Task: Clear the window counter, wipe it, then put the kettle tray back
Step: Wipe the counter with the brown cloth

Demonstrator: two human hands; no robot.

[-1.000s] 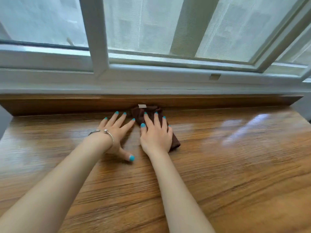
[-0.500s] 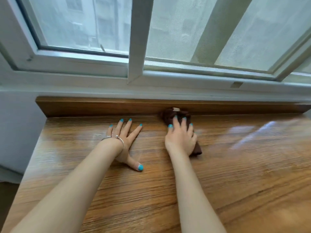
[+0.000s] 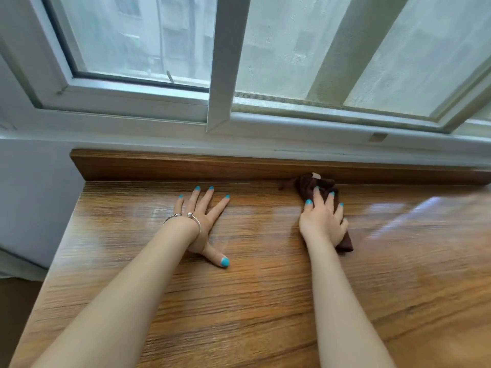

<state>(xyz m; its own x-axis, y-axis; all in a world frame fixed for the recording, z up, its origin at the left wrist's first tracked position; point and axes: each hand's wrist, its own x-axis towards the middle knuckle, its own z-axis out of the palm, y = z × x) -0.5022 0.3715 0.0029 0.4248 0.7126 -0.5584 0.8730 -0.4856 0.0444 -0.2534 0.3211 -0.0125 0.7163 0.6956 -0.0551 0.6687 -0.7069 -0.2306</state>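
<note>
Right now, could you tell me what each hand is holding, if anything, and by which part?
Neither grips anything. The right hand presses flat on the middle of the cloth; the left hand rests open on the bare counter.

Glossy wooden counter [image 3: 265, 301], brown cloth [image 3: 322, 188] at its back edge, left hand [image 3: 203, 221] flat on it

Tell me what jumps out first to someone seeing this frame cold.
Two bare forearms reach across a glossy wooden counter toward the window. The right hand presses a dark brown cloth against the raised back edge, right of centre, while the left hand lies flat with fingers spread, a silver bracelet on its wrist. Bright turquoise nails stand out on both hands; no kettle tray is in view.
</note>
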